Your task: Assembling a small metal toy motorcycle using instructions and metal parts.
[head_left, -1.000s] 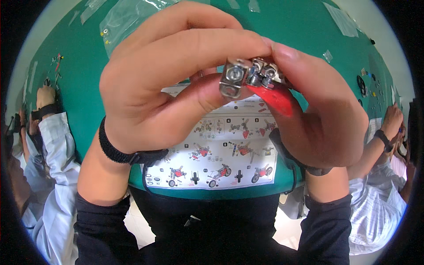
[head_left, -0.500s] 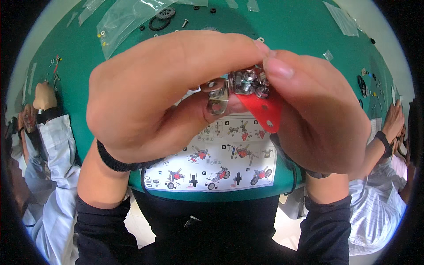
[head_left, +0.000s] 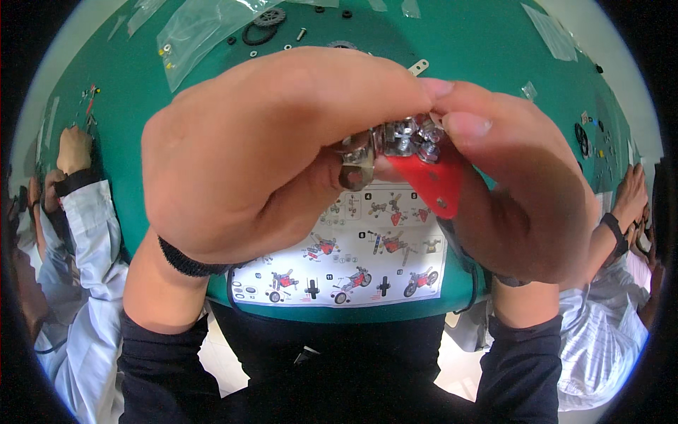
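Note:
Between my two hands, raised over the table, is a small metal assembly (head_left: 403, 138) of silvery brackets, bolts and nuts joined to a red triangular plate (head_left: 431, 185) with holes. My left hand (head_left: 247, 148) is closed on its left side, where a bent metal bracket (head_left: 356, 169) sticks out below the fingers. The fingers of my right hand (head_left: 515, 162) close on the right side, near the nuts. Both sets of fingertips meet above the assembly and hide its top. Under the hands lies a white instruction sheet (head_left: 346, 283) with pictures of a toy motorcycle's build steps.
On the green table (head_left: 127, 169) beyond my hands lie a clear plastic bag (head_left: 191, 42), a grey wheel and black tyre (head_left: 265, 28), a bolt (head_left: 301, 34) and a perforated strip (head_left: 419, 68). Co-workers' hands (head_left: 74, 150) rest at the left and right table edges, with more small parts near them.
The assembly has shifted slightly right and down in my hands, and the red plate has moved with it. More of the perforated strip shows beyond my fingers. Both hands keep their grip.

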Tool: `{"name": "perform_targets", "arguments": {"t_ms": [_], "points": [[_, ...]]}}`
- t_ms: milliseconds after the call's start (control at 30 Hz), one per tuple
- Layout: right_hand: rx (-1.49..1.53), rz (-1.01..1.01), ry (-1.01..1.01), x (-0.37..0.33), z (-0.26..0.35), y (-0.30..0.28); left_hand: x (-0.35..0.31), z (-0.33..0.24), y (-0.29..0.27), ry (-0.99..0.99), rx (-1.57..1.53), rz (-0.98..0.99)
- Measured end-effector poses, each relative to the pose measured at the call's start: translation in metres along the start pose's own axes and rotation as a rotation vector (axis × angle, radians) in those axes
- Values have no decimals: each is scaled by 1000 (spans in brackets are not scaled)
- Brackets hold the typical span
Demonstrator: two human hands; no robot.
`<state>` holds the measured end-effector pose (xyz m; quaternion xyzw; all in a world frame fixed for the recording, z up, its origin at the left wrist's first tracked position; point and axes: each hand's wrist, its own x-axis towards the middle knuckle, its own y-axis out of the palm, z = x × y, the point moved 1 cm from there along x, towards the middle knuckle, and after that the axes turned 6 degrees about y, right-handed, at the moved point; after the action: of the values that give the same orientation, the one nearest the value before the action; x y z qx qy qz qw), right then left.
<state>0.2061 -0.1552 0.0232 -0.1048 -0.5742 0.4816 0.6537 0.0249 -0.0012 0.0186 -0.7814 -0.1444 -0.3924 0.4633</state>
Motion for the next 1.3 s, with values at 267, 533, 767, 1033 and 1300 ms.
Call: {"name": "perform_targets", "arguments": {"t_ms": [267,533,767,1033,1300], "points": [[-27,-25,-78,4,0,-1,-1,4,-2,19,21,-8],[-206,75,-72,12,15,-12,3,4,-4,49,98,26],[-184,24,-54,10,17,-8,-3,14,5,108,79,1],[-158,44,-36,9,17,-8,0,6,1,50,54,-8],[-112,27,-25,2,7,-8,-7,3,-4,-18,-3,36]]}}
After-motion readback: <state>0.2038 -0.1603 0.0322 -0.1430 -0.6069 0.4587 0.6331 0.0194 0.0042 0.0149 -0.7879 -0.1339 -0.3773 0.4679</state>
